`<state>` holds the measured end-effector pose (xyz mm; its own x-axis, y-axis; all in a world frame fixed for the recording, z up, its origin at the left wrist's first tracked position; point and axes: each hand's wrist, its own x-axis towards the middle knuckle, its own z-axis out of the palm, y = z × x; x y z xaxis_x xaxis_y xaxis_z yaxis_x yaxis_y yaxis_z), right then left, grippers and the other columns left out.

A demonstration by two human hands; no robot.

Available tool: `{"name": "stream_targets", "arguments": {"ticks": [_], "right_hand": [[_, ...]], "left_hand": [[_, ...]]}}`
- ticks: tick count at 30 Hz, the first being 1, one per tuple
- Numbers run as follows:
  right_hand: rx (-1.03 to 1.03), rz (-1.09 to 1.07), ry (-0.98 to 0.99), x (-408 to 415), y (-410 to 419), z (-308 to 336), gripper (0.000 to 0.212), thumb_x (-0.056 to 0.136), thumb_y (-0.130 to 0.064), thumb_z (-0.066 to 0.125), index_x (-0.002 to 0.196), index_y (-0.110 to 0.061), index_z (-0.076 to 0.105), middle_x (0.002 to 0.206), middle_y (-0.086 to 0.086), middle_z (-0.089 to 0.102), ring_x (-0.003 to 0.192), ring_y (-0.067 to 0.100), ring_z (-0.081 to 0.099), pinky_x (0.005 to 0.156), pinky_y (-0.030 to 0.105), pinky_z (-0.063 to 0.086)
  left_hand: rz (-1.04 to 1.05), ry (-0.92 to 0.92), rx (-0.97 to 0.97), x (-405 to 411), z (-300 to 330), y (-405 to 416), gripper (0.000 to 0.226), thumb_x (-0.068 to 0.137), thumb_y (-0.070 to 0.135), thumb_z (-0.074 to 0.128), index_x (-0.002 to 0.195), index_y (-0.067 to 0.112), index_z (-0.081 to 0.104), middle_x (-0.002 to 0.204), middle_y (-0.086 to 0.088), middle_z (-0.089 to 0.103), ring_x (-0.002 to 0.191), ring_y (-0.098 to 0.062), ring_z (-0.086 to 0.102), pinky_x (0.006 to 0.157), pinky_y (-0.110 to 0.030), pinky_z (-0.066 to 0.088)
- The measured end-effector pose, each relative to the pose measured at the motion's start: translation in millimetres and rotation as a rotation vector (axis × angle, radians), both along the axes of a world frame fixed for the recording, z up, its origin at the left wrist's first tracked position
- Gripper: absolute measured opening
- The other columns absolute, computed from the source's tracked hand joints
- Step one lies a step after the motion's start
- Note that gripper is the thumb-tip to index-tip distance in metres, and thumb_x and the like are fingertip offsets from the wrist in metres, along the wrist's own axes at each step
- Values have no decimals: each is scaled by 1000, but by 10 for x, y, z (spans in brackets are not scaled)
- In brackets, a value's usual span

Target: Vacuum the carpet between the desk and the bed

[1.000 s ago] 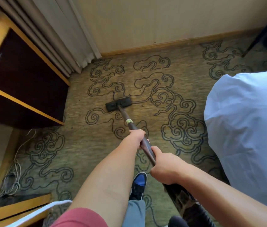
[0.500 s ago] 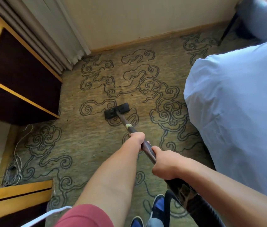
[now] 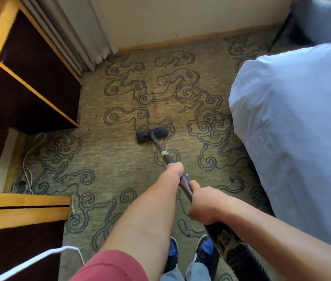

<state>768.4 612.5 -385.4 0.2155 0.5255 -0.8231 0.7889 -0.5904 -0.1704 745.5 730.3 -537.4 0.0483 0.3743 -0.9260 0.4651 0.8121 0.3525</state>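
Carpet (image 3: pixel 120 159) under vacuum head (image 3: pixel 152 134) — both hands grip wand (image 3: pixel 185 183).

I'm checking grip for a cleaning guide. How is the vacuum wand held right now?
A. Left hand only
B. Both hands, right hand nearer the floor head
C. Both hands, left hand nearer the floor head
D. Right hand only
C: the left hand grips the wand closer to the floor head, and the right hand grips it further back, near the hose.
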Motion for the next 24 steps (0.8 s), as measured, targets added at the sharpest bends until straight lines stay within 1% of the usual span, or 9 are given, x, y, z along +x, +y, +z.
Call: {"name": "stream_targets", "arguments": {"ticks": [3, 6, 10, 11, 13, 15, 17, 20, 24], "right_hand": [[-8, 20, -8, -119, -218, 38, 82, 79, -22, 53, 152, -18, 17, 119, 12, 62, 109, 33, 62, 91, 38, 52], [11, 16, -21, -250, -455, 40, 73, 79, -20, 54, 146, -19, 24, 101, 8, 58, 102, 31, 62, 81, 35, 51], [41, 14, -40, -388, -798, 25, 61, 81, -17, 55, 137, -20, 31, 91, 3, 53, 84, 28, 55, 69, 34, 47], [62, 22, -45, -372, -854, 27, 57, 81, -16, 55, 134, -19, 34, 89, 2, 53, 83, 28, 54, 69, 34, 47], [86, 43, -53, -307, -976, 59, 52, 81, -17, 54, 130, -19, 37, 88, 2, 52, 85, 28, 55, 69, 33, 46], [89, 68, -69, -237, -1108, 134, 54, 79, -18, 56, 130, -20, 38, 86, 0, 52, 88, 28, 57, 70, 33, 47], [93, 93, -71, -185, -1211, 218, 57, 78, -19, 57, 131, -22, 38, 84, -1, 52, 83, 26, 57, 66, 32, 46], [145, 119, -73, -133, -1296, 365, 52, 77, -23, 59, 126, -23, 41, 81, -2, 51, 79, 26, 55, 63, 31, 44], [218, 142, -49, -197, -1184, 424, 51, 74, -26, 58, 123, -24, 42, 80, -2, 54, 70, 22, 54, 59, 30, 43]], "left_hand": [[8, 6, -7, -133, 18, -199, 36, 99, 14, 44, 131, 1, 52, 118, -20, 69, 106, -33, 68, 100, -47, 52], [5, 27, 12, -272, -26, -455, 35, 96, 16, 47, 128, 1, 53, 117, -21, 69, 108, -34, 68, 98, -48, 53], [79, 45, 57, -385, -84, -800, 19, 94, 14, 52, 111, 6, 50, 78, -14, 67, 72, -26, 67, 89, -47, 58], [113, 36, 63, -396, -78, -857, 18, 94, 13, 54, 110, 7, 50, 74, -13, 65, 68, -25, 66, 88, -46, 58], [151, 14, 77, -401, -38, -982, 26, 92, 13, 56, 117, 6, 51, 86, -16, 69, 81, -29, 69, 93, -48, 55], [173, 20, 75, -400, 47, -1111, 33, 93, 14, 55, 125, 5, 51, 112, -20, 69, 104, -35, 67, 99, -50, 51], [205, 12, 61, -411, 149, -1189, 34, 95, 15, 51, 127, 3, 51, 122, -21, 66, 112, -37, 65, 101, -50, 50], [305, -2, 115, -469, 378, -1227, 33, 93, 16, 52, 125, 5, 50, 107, -16, 71, 96, -33, 69, 94, -47, 53], [402, -26, 184, -657, 611, -1036, 36, 88, 18, 60, 122, 9, 52, 90, -12, 71, 69, -26, 69, 70, -36, 56]]}}
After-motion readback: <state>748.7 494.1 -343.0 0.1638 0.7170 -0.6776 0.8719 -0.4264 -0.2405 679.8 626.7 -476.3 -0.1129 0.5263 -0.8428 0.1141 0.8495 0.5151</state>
